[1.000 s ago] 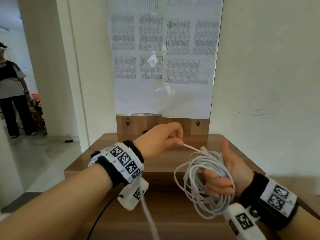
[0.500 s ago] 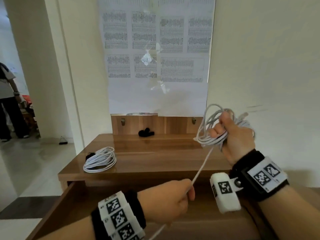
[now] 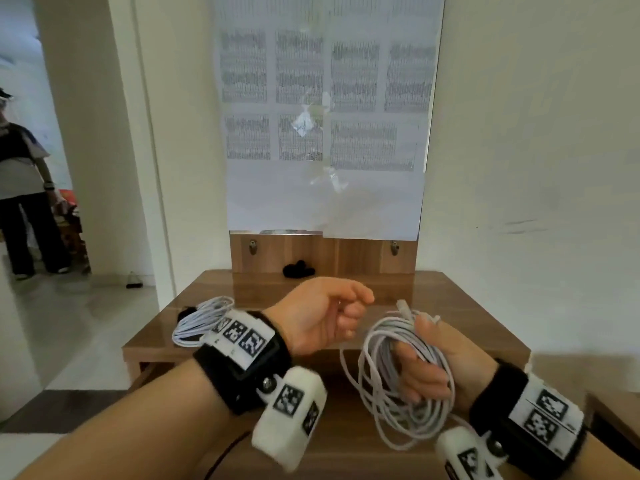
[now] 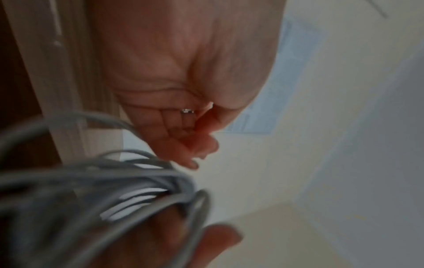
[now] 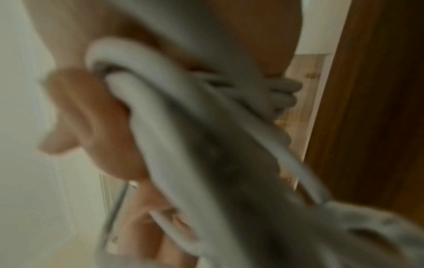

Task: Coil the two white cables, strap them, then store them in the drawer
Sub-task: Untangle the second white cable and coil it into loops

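My right hand (image 3: 419, 375) grips a loose coil of white cable (image 3: 388, 403), fingers curled through the loops; in the right wrist view the same cable (image 5: 206, 127) is a blur across my fingers (image 5: 91, 117). Its plug end (image 3: 403, 306) sticks up above my thumb. My left hand (image 3: 356, 310) hovers just left of the coil with loosely curled fingers (image 4: 183, 137) holding nothing. The second white cable (image 3: 201, 320) lies coiled on the tabletop's left side, partly behind my left wrist. A black strap (image 3: 298, 268) lies at the back of the table.
The wooden table (image 3: 467, 306) stands against a wall with a paper-covered mirror. Below my hands is the wooden open drawer (image 3: 332, 459). A person (image 3: 24, 188) stands in the room off to the far left.
My left hand rose from low in front, let go of the cable tail and now hovers beside the coil. My right hand came down with the coil, the tail now gathered in.
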Demonstrator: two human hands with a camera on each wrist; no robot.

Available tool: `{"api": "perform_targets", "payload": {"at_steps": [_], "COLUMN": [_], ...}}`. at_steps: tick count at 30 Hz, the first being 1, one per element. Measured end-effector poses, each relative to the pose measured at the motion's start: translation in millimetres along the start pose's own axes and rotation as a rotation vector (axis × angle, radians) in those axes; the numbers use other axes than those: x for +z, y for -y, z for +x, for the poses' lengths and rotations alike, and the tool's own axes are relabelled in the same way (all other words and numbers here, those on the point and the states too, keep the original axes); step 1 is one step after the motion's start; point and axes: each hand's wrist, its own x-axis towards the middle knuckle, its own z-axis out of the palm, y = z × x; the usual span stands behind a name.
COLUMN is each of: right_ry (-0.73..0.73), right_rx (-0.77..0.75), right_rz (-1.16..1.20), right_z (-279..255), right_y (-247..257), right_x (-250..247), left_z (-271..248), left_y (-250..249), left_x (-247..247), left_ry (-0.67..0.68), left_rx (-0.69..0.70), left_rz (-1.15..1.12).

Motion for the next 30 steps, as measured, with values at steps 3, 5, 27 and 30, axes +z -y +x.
{"api": "perform_targets", "payload": {"at_steps": [3,5,27,30], "right_ry": [-0.115,-0.238,-0.516,-0.57], "right_rx": [-0.002,-0.028,-0.515,-0.49], "right_rz": [0.028,0.01,-0.091,-0.204], "right_z": [0,3,27,26], "right_y": [5,9,48,45], "right_x": [5,3,15,13], "left_z": [-10,-23,-23,-27], "left_y": [23,32,101,84], "left_x": [-1,2,38,29], "left_ry": [-0.104,-0.202,0.505,0.589], "left_rx": [0.264,0.447,-0.3,-0.347], "left_rz": [0.396,0.738,-0.306,-0.194]}}
